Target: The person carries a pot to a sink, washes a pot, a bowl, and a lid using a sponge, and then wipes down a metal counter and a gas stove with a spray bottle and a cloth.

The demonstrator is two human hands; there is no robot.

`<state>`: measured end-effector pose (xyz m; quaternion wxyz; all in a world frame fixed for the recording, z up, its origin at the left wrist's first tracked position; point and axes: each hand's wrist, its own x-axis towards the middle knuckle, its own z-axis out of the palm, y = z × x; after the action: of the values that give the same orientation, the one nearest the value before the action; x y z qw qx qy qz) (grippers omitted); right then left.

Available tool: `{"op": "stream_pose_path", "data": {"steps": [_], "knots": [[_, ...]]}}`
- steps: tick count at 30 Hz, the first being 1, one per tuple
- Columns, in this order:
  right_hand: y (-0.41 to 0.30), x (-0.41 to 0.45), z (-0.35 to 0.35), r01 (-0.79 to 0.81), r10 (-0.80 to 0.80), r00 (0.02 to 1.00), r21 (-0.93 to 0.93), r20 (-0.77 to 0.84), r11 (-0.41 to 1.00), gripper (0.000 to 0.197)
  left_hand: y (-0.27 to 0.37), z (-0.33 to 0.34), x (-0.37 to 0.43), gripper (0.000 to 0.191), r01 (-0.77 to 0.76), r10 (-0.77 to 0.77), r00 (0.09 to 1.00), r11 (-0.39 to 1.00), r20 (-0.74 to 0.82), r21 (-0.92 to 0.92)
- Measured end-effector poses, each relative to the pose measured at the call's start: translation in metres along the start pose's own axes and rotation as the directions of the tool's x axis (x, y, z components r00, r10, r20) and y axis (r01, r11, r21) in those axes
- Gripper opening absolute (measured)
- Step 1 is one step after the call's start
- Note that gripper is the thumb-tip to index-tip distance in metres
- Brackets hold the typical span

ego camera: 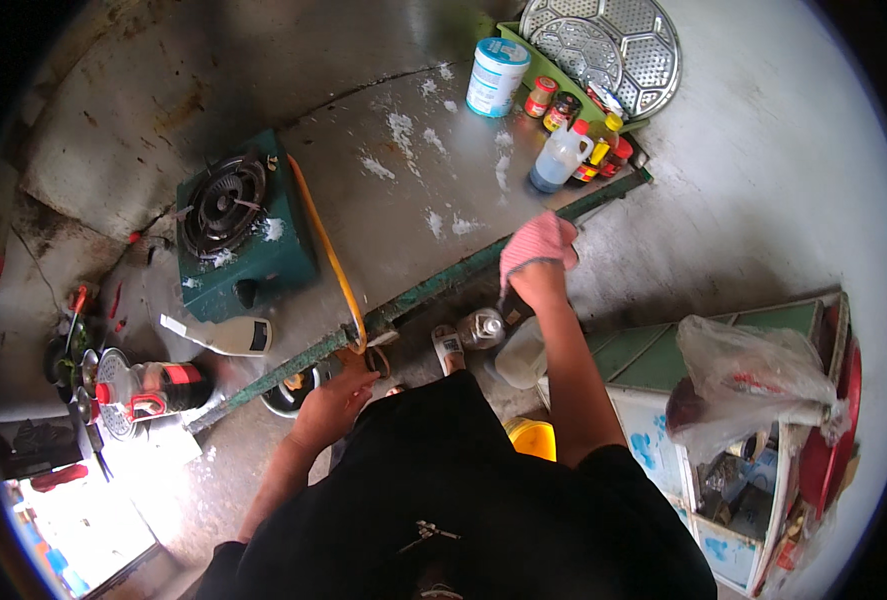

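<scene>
My right hand (539, 289) is closed around a pink striped cloth (537, 244) just off the counter's green front edge, at the right. Close to that edge, farther left, hangs my left hand (334, 405) with its fingers apart and nothing seen in it. An orange gas hose (328, 247) runs over the counter edge near the left fingertips; whether they touch it is not clear. White foamy or powdery patches (402, 135) are scattered over the grey metal countertop (353, 202). Similar white patches lie on the green gas stove (282, 259).
Beyond the cloth stand a handled bottle (559, 157), sauce jars (541, 97), a white tub (497, 79) and perforated steamer plates (616, 52). A spray bottle (222, 334) and a dark jug (165, 388) lie left. A cabinet (638, 352) stands right; plastic bottles (481, 328) are on the floor.
</scene>
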<state>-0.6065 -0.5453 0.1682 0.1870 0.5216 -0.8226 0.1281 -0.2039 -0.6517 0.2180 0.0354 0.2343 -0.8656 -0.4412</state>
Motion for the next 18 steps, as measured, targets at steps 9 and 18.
{"op": "stream_pose_path", "data": {"steps": [9,18], "knots": [[-0.047,0.058,0.148,-0.020,-0.017,0.934,0.100,0.357,0.995,0.074,-0.003,0.001,0.019,0.025,0.310,-0.307,0.949,0.951,-0.072,0.023],[0.099,0.207,0.199,-0.370,0.354,0.813,-0.057,0.462,0.927,0.067,0.019,0.018,0.117,0.026,0.329,-0.329,0.944,0.944,-0.015,0.037]]}}
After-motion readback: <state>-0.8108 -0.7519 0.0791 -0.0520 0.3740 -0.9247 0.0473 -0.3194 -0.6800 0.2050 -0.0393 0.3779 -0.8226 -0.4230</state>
